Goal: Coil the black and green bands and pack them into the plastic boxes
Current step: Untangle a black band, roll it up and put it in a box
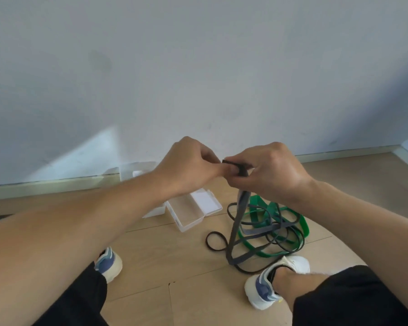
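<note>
My left hand (189, 164) and my right hand (269, 170) meet at chest height, both pinching the folded top end of a flat black band (236, 222). The band hangs down from my fingers to the wooden floor. Below it lies a tangle of green bands (302, 223) and thin black bands (216, 241). An open clear plastic box (190, 215) sits on the floor under my left wrist, its lid folded back. A second clear box (137, 171) stands behind it by the wall, partly hidden by my left forearm.
My two feet in white and blue shoes (269, 283) rest on the floor, the right one touching the band tangle. A pale wall (198, 67) with a skirting board (45, 187) runs behind the boxes.
</note>
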A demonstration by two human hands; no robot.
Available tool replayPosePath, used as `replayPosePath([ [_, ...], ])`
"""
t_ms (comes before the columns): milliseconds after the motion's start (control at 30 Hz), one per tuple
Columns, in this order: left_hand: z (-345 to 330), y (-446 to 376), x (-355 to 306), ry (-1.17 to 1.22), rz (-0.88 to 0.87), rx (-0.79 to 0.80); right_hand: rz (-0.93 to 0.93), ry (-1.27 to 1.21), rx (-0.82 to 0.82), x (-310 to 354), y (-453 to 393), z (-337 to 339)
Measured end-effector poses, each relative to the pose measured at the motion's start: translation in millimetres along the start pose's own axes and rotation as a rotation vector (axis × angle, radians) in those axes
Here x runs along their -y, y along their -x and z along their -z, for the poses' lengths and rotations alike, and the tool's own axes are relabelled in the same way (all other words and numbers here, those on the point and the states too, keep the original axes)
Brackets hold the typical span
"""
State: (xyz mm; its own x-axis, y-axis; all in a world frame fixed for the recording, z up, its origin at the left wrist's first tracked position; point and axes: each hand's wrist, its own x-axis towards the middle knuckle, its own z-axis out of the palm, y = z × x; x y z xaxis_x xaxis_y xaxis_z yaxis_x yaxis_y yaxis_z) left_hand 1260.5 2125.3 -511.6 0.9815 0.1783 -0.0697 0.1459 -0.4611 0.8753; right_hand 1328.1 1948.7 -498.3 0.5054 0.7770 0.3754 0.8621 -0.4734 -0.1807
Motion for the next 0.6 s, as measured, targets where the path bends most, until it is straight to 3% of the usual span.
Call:
replayPosePath([
  [167,-6,-13,16,0.049,0.045,0.009,0.07,0.123,0.055,-9,-15,-26],
  [267,2,-41,31,0.232,0.15,0.146,-0.012,-0.117,0.03,-25,-21,-40],
  [400,14,-75,46,0.427,0.17,0.425,-0.272,-0.579,0.023,-38,-24,-44],
  [500,15,-90,54,0.516,0.176,0.601,-0.299,-0.704,-0.002,-43,-23,-52],
  [600,7,-99,64,0.55,0.2,0.655,-0.319,-0.674,-0.035,-49,-25,-61],
])
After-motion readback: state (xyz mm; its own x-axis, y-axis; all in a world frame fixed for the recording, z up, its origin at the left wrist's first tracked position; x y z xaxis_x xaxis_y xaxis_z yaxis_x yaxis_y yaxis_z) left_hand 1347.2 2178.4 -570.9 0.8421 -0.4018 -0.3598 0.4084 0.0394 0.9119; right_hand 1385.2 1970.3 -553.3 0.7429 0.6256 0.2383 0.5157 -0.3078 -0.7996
